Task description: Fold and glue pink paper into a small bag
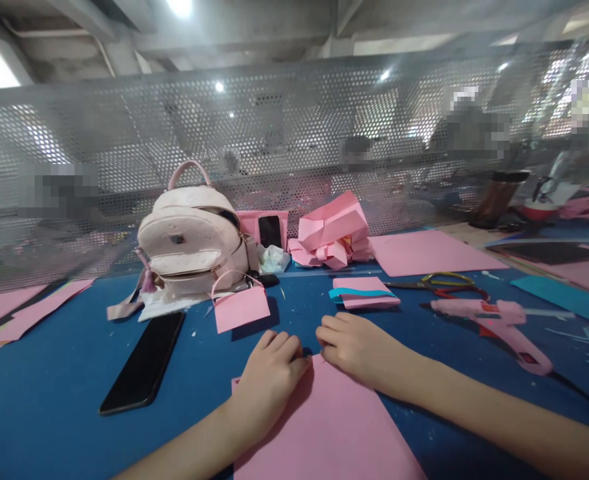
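Note:
A pink paper sheet (334,427) lies on the blue table (49,400) right in front of me. My left hand (269,377) rests on the sheet's far left corner with its fingers curled down. My right hand (357,347) presses on the far edge beside it, fingers bent together at the paper's rim. The two hands almost touch at the fingertips. Whether either hand pinches the paper edge is hidden under the knuckles.
A black phone (144,363) lies to the left. Behind it stand a pale pink backpack (194,243) and a small pink paper bag (241,305). A folded pink-and-teal piece (364,292), scissors (439,283), a pink glue gun (499,327) and crumpled pink paper (331,230) sit farther back.

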The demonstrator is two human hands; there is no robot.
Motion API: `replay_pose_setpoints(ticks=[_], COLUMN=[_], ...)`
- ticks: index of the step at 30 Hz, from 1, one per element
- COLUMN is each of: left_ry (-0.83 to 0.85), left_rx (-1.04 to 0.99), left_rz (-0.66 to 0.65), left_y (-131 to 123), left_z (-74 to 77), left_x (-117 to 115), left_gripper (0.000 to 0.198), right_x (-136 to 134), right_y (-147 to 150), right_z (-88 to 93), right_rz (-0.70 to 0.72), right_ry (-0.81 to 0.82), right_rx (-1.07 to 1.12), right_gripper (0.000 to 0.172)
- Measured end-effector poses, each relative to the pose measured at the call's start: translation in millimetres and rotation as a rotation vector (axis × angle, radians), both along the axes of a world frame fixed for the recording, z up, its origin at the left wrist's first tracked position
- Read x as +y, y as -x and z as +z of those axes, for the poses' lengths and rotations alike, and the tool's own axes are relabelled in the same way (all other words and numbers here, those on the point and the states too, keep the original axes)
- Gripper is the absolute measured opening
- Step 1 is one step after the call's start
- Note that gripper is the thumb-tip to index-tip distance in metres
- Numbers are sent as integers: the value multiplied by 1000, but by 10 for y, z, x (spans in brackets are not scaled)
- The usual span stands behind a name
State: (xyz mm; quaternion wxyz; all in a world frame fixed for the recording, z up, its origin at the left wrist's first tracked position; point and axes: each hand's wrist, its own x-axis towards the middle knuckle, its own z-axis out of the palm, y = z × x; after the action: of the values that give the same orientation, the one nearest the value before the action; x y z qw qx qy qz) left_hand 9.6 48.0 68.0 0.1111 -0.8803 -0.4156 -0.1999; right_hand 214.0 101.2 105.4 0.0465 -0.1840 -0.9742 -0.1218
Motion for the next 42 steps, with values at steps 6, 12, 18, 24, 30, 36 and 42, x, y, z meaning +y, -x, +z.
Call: replay_pose_setpoints(ticks=[6,12,18,24,30,36,42], left_ry=[-123,-147,-119,-11,49,76,121], left_rx=[70,75,120,211,287,302,350], left_rz=[-37,-29,-24,44,101,210,286], left_y=[-28,-41,-22,36,206,495,813], left_z=[-34,-20,-2,71,46,15,74], left_x=[-68,-73,-80,-108,-249,-509,-699], left_gripper=[21,21,19,16,24,36,42], right_x=[-167,-146,-100,-108,-119,-154,-161], right_y=[9,-86,-158,-193,-175,-137,-153], right_z=[1,-39,-29,70,154,140,137], right_rz=[-114,-251,-300,-281,-287,-293,-286], right_ry=[-85,-84,-20,5,16,29,52], right_rx=[-23,-73,-144,-155,-190,-212,-201], right_gripper=[11,17,21,19,18,19,20])
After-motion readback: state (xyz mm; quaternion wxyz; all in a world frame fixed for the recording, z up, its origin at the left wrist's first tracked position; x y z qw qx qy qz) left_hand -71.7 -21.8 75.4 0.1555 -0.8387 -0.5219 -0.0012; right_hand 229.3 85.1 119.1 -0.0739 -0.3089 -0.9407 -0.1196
